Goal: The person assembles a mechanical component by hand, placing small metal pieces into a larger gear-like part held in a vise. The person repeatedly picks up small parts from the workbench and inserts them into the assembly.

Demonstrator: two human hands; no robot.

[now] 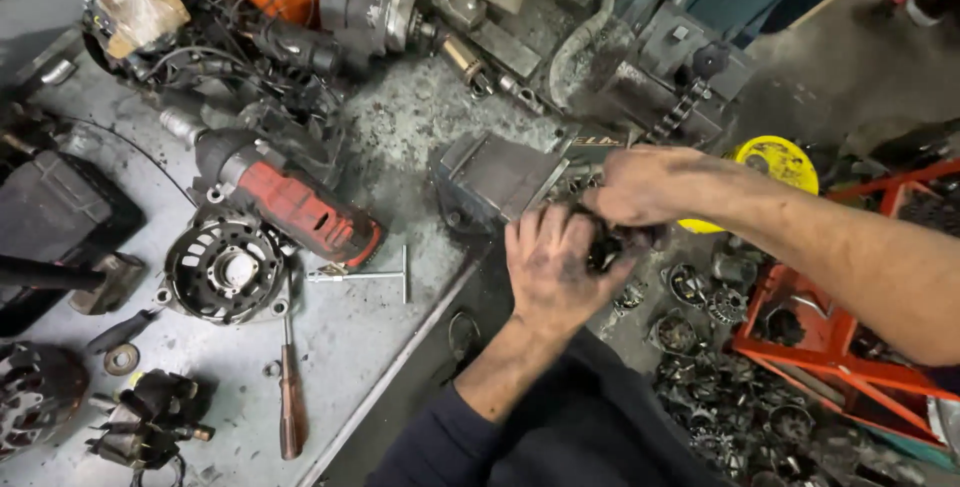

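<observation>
Dark small part (603, 250) sits clamped between my hands beside the bench vise (497, 179), mostly hidden, so I cannot tell its axis. My left hand (553, 269) cups it from below; my right hand (640, 187) grips over it.

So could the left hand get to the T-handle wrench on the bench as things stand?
Probably yes. The wrench lies bare on the bench, just left of the left hand, nothing between. But both hands grip a dark part, so the left must let go first.
</observation>
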